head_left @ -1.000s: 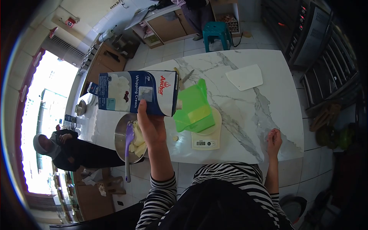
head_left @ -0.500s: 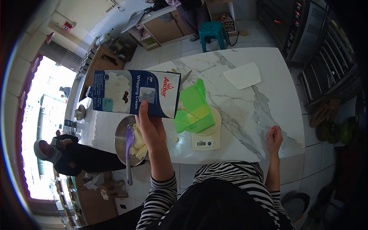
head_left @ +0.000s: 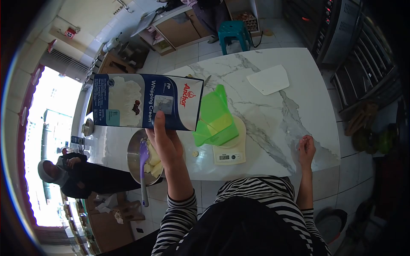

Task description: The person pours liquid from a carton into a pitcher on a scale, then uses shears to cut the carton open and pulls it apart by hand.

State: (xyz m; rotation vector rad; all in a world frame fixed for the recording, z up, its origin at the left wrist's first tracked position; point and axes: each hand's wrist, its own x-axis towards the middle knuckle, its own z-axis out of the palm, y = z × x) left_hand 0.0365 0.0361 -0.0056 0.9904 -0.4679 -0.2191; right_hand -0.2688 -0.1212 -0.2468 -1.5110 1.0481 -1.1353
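Note:
My left hand (head_left: 165, 141) is wrapped round a blue and white whipping cream carton (head_left: 145, 102), held on its side above the table. The carton's top end faces right, over a green plastic container (head_left: 213, 109) with pale yellow contents. A thin pale streak shows between carton and container. Beneath the container is a white digital scale (head_left: 230, 158); its reading is too small to tell. My right hand (head_left: 306, 148) rests on the marble table at the right, fingers curled; what they hold, if anything, is hidden.
Below the carton stands a steel bowl (head_left: 134, 164) with pale yellow chunks (head_left: 153, 161) and a purple spatula (head_left: 144, 160). A white scraper (head_left: 269, 80) lies on the marble table (head_left: 273, 123). One person (head_left: 94, 175) stands at left, another behind the table near a teal stool (head_left: 234, 34).
The carton has shifted slightly left and up and looks a little larger, its far end raised. The view has moved slightly. My right hand stays in place on the table.

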